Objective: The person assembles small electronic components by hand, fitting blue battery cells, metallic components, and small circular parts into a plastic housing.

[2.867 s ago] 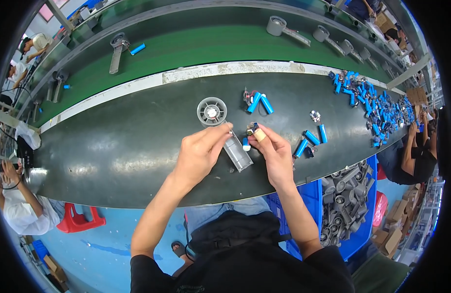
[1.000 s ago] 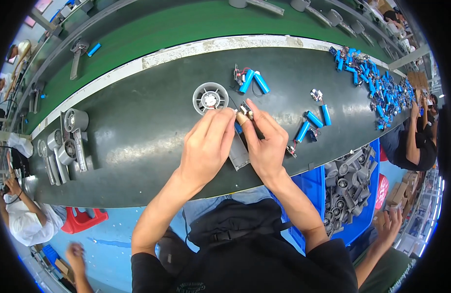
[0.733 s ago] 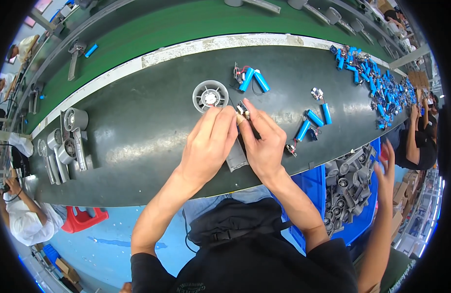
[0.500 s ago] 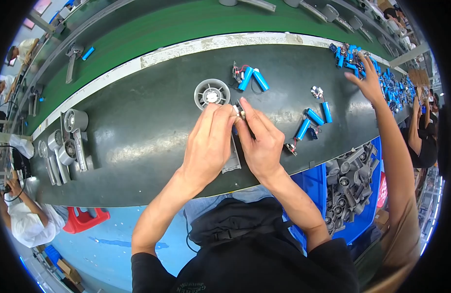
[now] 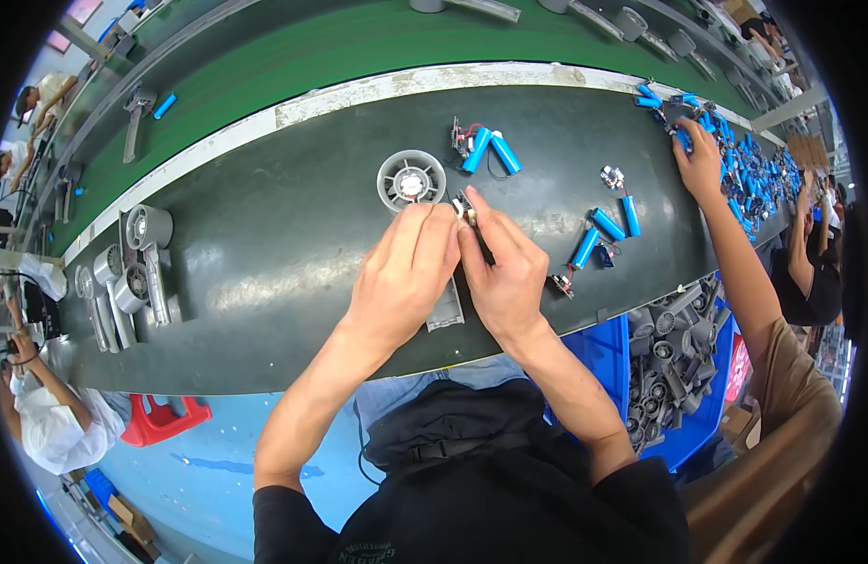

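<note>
A grey fan housing [image 5: 410, 180] lies in front of me on the dark table, its round fan head at the far end. Its grey handle [image 5: 446, 311] runs back toward me beneath my hands. Between thumb and forefinger, my right hand [image 5: 502, 266] pinches a small circuit board [image 5: 465, 206] just beside the fan head. My left hand [image 5: 406, 268] is closed, fingertips bunched against the board's left side; what they grip is hidden. Right of the fan head lie blue battery cells [image 5: 490, 150] wired to another circuit board [image 5: 460, 138].
More wired blue cells [image 5: 598, 233] lie to the right. A co-worker's hand [image 5: 700, 162] is at a heap of blue cells [image 5: 758, 174]. Finished-looking grey fans [image 5: 133, 273] stand left. A blue bin [image 5: 603, 362] of grey housings is beside me; a green conveyor [image 5: 359, 56] runs beyond.
My left fingers have drawn slightly down from the fan head, while my right hand keeps its pinch. The co-worker's hand has come down onto the blue cells. Parts on the conveyor have shifted slightly left.
</note>
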`<move>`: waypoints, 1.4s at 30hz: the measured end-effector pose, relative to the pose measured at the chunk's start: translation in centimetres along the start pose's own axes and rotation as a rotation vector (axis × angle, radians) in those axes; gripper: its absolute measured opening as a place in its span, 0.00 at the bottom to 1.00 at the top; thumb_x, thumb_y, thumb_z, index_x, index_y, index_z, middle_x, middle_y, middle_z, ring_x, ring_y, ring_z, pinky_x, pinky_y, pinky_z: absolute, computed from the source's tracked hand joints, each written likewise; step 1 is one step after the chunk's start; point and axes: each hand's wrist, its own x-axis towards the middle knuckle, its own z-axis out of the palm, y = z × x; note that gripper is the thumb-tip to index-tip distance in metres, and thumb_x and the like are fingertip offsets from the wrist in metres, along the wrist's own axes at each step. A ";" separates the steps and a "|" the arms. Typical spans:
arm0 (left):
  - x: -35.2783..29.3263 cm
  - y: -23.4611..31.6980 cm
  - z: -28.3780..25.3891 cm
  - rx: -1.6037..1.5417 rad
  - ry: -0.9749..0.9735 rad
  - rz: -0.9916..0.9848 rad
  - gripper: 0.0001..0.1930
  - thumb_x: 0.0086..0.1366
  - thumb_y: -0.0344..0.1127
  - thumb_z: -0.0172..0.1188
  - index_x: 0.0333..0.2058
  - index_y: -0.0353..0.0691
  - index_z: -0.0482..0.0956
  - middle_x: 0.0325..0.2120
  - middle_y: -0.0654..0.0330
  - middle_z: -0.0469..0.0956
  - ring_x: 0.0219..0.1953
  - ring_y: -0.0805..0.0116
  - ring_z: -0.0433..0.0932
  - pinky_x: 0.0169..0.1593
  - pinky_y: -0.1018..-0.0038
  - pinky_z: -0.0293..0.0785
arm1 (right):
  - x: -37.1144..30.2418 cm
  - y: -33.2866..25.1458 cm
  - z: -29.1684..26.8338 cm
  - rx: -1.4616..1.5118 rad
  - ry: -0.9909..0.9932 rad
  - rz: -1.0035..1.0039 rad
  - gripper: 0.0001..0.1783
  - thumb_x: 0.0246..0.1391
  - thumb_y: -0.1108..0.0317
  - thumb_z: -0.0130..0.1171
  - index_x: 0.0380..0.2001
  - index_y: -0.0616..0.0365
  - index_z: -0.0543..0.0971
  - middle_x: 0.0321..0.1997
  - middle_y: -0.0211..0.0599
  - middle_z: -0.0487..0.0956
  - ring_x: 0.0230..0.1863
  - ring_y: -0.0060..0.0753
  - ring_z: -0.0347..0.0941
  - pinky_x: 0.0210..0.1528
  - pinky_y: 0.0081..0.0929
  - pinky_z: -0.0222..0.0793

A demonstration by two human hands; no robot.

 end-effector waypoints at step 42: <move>0.3 -0.3 -0.2 -0.053 -0.041 0.041 0.18 0.53 0.19 0.65 0.44 0.31 0.75 0.38 0.52 0.74 0.34 0.56 0.80 0.35 0.67 0.79 | 0.6 0.4 -0.8 -0.023 -0.099 -0.092 0.20 0.49 0.79 0.63 0.49 0.61 0.80 0.34 0.42 0.80 0.28 0.45 0.78 0.30 0.32 0.73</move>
